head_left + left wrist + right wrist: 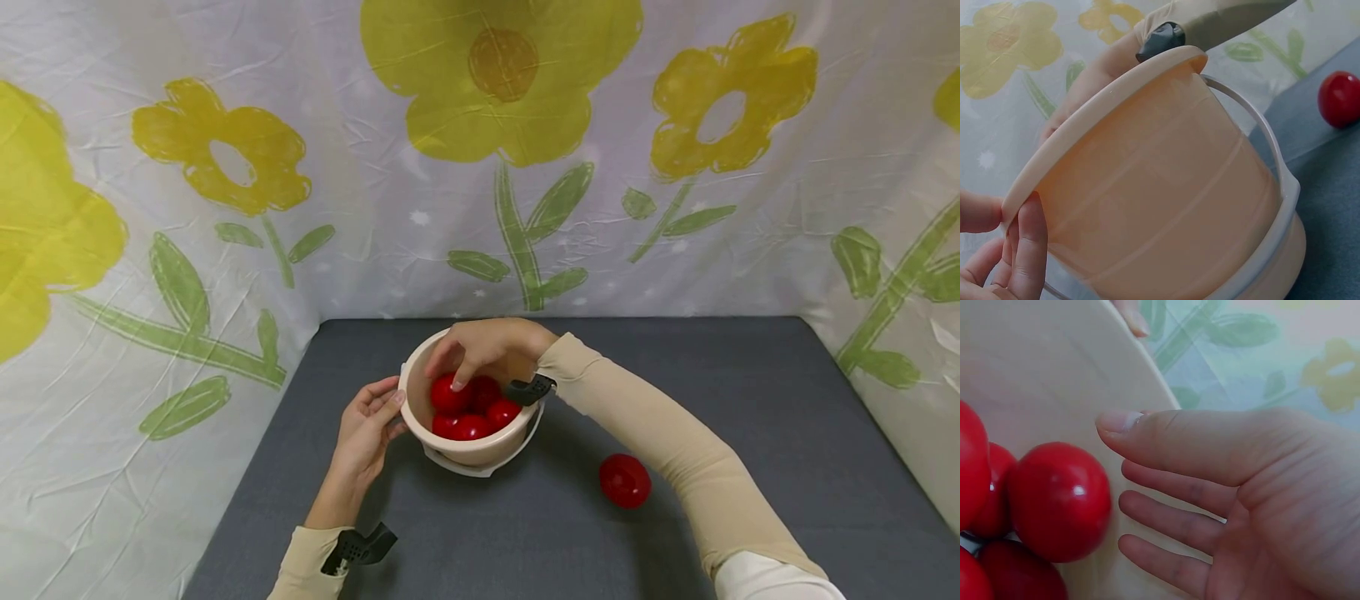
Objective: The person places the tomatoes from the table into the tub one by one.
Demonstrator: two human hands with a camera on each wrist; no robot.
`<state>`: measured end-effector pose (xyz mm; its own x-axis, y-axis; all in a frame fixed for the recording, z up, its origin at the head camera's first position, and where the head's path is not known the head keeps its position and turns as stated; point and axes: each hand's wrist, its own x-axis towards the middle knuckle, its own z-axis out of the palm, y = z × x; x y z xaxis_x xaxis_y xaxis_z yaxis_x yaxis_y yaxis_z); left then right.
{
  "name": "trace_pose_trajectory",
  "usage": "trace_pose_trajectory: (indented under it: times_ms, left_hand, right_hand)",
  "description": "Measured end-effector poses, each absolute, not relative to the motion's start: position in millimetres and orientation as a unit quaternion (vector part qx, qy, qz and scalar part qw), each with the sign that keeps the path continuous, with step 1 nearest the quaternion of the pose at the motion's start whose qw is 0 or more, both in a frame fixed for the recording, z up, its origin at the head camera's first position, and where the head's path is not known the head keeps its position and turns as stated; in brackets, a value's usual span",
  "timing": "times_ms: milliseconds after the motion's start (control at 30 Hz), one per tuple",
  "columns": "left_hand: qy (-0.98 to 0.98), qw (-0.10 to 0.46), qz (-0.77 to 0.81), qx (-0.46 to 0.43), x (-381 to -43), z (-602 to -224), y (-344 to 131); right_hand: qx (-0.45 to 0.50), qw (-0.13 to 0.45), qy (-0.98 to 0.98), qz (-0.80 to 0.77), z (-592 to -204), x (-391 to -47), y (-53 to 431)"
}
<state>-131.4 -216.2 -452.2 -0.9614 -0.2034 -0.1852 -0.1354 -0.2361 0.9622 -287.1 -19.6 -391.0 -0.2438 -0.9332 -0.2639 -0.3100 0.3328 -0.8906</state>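
Note:
A cream-coloured bucket (pixel 480 450) stands on the table, holding several glossy red balls that look like tomatoes (pixel 471 427). At its left side my left hand (pixel 362 437) pinches the rim, thumb on one side and fingers on the other, as the left wrist view shows. My right hand (pixel 487 343) reaches over the far rim into the bucket. Close up, its thumb (pixel 1166 437) and fingers are spread loosely beside the nearest tomato (pixel 1060 500), with a gap between palm and fruit. Nothing is in that hand.
One more red tomato (pixel 625 481) lies on the dark grey tabletop (pixel 555 533), right of the bucket and near my right forearm. The bucket's white handle (pixel 1279 156) hangs down its outside. A flower-printed curtain (pixel 405 217) surrounds the table at the back and sides.

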Motion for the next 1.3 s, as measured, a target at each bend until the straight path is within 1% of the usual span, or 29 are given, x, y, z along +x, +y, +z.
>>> trace_pose_trajectory:
  times_ms: [133, 200, 400, 600, 700, 833, 967, 1167, 1300]
  left_hand:
    - [-0.617, 0.024, -0.774, 0.138, -131.3, -452.5, -216.0]
    - [-0.614, 0.026, -0.776, 0.139, -131.3, -452.6, -215.6]
    - [-0.614, 0.023, -0.778, 0.134, -132.5, -454.0, -213.7]
    - [-0.618, 0.024, -0.773, 0.141, -133.1, -454.4, -213.2]
    - [-0.618, 0.023, -0.773, 0.143, -133.1, -454.4, -213.1]
    - [-0.618, 0.022, -0.772, 0.144, -132.5, -454.6, -213.4]
    - [-0.619, 0.023, -0.772, 0.143, -131.7, -454.0, -214.6]
    - [-0.617, 0.022, -0.774, 0.141, -132.5, -453.1, -215.2]
    - [-0.613, 0.024, -0.776, 0.146, -132.5, -452.8, -214.7]
  right_hand:
    - [-0.468, 0.389, 0.713, -0.349, -375.1, -286.7, -12.4]
    - [-0.497, 0.348, 0.727, -0.321, -368.3, -287.7, -7.4]
    - [-0.502, 0.310, 0.733, -0.338, -359.9, -284.8, 27.3]
    - [-0.476, 0.264, 0.743, -0.390, -359.8, -276.9, 84.3]
    - [-0.444, 0.253, 0.759, -0.403, -363.2, -268.8, 116.2]
    - [-0.405, 0.240, 0.776, -0.419, -377.0, -255.8, 157.1]
    - [-0.389, 0.245, 0.781, -0.423, -402.4, -241.3, 189.5]
    - [-0.353, 0.304, 0.783, -0.412, -446.1, -219.1, 218.4]
    - [-0.341, 0.336, 0.775, -0.412, -464.8, -208.1, 225.5]
